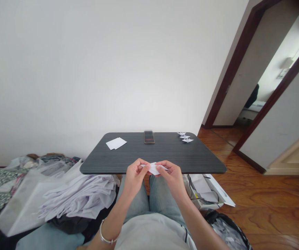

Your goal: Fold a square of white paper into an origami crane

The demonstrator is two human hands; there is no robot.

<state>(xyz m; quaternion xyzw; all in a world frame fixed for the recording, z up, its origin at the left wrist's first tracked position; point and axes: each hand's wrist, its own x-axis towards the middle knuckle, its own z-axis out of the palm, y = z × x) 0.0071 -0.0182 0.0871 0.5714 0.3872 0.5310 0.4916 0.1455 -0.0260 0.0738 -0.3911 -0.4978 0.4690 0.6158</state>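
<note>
A small folded white paper (153, 168) is held between both hands at the near edge of the dark table (139, 152). My left hand (137, 173) pinches its left side between thumb and fingers. On the right side, my right hand (170, 174) grips it the same way, thumb on top. The fine folds of the paper are too small to make out. White paper sheets (116, 143) lie overlapping at the table's back left. Several folded paper cranes (187, 140) stand in a row at the back right.
A phone (149, 136) lies at the table's back middle. Piled white cloth (81, 196) and bags sit at the lower left. Below the table's right side are a box with cables (204, 191) and a black bag of paper scraps (227, 231). A white wall rises behind.
</note>
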